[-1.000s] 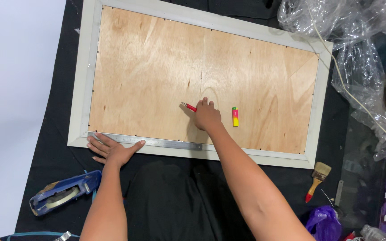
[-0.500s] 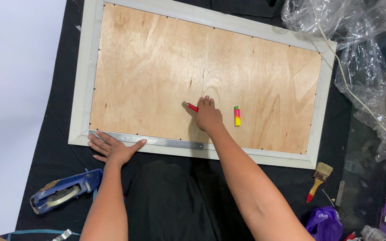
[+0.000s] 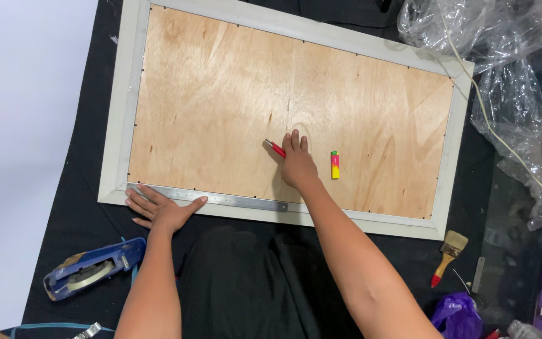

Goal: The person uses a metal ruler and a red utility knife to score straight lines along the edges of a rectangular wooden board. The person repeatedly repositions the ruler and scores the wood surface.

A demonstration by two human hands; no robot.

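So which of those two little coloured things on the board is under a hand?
The red one, poking out left from under the right hand. The yellow-and-pink one lies alone, right of that hand, untouched.
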